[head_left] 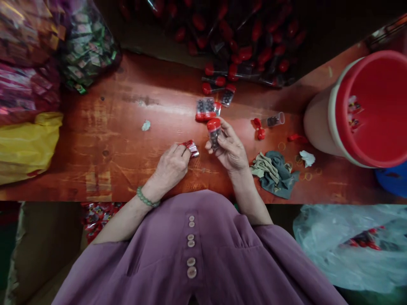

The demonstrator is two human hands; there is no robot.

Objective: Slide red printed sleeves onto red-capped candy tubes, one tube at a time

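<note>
My right hand point(233, 148) grips a small clear bottle point(214, 134) with a red cap and dark balls inside, held upright above the table. Lower and to its left, my left hand point(173, 163) has its fingers closed on a small red and silver packet point(192, 148) at the tabletop. What is printed on the packet is too small to read. Just beyond the right hand, similar red-capped bottles point(209, 106) stand together, caps down. To the right lies another clear bottle point(276, 120) beside loose red caps point(259, 130).
A dark heap of red-capped bottles point(244, 55) spills from a box at the back. Bags of wrapped packets point(89, 46) and a yellow bag point(28, 148) line the left. On the right are grey-green cloths point(276, 173), rubber bands and a bucket point(324, 114) bearing a red basin point(378, 140).
</note>
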